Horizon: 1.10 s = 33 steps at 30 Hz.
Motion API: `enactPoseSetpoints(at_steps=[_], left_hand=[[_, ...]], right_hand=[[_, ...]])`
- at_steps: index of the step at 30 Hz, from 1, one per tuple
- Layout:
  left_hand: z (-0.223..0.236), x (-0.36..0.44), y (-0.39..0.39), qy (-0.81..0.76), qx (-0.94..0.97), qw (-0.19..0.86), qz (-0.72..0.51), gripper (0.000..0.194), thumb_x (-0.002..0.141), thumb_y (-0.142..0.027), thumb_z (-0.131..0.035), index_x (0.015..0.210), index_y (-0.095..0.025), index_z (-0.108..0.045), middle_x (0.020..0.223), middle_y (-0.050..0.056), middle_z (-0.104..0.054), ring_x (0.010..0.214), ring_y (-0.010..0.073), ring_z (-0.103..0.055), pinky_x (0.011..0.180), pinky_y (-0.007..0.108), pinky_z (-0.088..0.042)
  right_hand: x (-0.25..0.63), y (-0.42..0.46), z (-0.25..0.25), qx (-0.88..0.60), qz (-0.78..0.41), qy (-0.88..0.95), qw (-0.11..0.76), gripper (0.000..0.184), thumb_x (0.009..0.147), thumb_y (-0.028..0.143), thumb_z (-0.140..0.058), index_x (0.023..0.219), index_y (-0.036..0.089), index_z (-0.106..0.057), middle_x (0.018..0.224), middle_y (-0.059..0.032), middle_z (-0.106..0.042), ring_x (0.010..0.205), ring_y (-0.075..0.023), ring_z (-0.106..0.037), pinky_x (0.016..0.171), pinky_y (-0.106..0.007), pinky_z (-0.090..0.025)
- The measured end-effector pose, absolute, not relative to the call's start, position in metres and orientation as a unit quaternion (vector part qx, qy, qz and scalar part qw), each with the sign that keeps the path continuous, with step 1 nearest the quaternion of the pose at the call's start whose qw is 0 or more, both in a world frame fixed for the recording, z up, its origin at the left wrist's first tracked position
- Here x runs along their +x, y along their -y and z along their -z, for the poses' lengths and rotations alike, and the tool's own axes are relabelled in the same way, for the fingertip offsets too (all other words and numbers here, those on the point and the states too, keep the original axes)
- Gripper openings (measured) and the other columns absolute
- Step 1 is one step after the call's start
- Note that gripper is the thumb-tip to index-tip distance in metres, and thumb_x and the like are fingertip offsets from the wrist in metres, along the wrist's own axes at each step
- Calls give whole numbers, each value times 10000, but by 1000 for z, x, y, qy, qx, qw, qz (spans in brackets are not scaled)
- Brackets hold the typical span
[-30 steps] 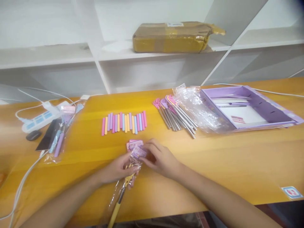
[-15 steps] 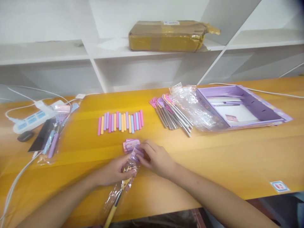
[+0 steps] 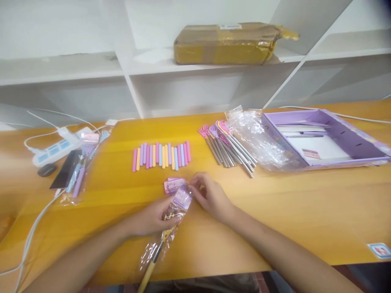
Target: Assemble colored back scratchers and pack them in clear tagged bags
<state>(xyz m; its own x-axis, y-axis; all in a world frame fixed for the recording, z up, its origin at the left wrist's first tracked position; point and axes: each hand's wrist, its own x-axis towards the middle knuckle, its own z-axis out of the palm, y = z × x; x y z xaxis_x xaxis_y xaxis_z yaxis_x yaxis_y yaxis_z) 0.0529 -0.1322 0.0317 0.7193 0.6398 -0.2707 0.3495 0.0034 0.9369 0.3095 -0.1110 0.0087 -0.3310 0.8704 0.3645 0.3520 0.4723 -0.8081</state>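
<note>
My left hand is closed around a clear plastic bag that holds a yellow-handled tool, near the front of the wooden table. My right hand pinches the purple card label at the top of that bag. A small stack of similar pink and purple cards lies just behind the label. Further back lies a row of several pastel handle sleeves.
A bundle of metal rods with pink and purple claw tips lies beside crumpled clear bags and an open purple box. At left are another packed bag, a power strip and cables. A taped parcel sits on the white shelf.
My right hand has pulled the purple label slightly up and to the right, away from the card stack. The left hand keeps its hold on the bag. The camera view shifted a little.
</note>
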Motion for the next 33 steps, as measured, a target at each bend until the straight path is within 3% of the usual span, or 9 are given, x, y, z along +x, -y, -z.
enactPoseSetpoints(at_steps=[1,6,12,22,28,33], left_hand=[[-32,53,132,-353,691,619,-123,464,1049,-529,-619,1378,-205,-581,1095,45,-661,972,200,-595,904,325,-529],[-29,53,133,-351,672,639,-131,473,1046,-524,-629,1387,-200,-585,1099,50,-654,957,198,-590,880,321,-519],[-32,54,133,-343,672,640,-146,377,1027,-483,-653,1250,-180,-631,975,41,-664,876,191,-603,795,297,-501],[-31,47,126,-314,637,693,-126,330,1023,-489,-681,1126,-178,-650,942,28,-646,823,157,-618,767,274,-518],[-41,23,102,-257,519,815,18,481,952,-578,-767,1246,-197,-752,767,-6,-627,523,120,-577,513,242,-490],[-42,20,99,-190,570,798,52,443,969,-573,-748,1207,-203,-804,795,13,-649,562,122,-600,582,237,-533]], right_hand=[[312,108,-11,-391,-323,758,409,42,1099,220,-555,1117,258,-559,960,-28,-693,749,-161,-660,647,-286,-530],[318,101,-23,-309,-394,780,374,181,1130,228,-492,1071,250,-662,1060,-67,-664,974,-199,-657,861,-347,-544],[315,107,-26,-322,-474,737,357,86,1074,336,-660,1086,254,-680,1137,-66,-602,972,-195,-614,838,-330,-530],[307,104,-19,-330,-546,683,355,285,1061,468,-670,908,230,-705,1063,-55,-561,1043,-217,-595,959,-361,-479],[300,104,-18,-369,-538,650,389,366,1042,552,-661,878,226,-692,1027,-54,-596,1007,-216,-612,942,-353,-499],[303,91,-10,-453,-490,614,422,367,1032,585,-641,930,234,-675,864,-22,-657,777,-192,-590,717,-315,-488]])
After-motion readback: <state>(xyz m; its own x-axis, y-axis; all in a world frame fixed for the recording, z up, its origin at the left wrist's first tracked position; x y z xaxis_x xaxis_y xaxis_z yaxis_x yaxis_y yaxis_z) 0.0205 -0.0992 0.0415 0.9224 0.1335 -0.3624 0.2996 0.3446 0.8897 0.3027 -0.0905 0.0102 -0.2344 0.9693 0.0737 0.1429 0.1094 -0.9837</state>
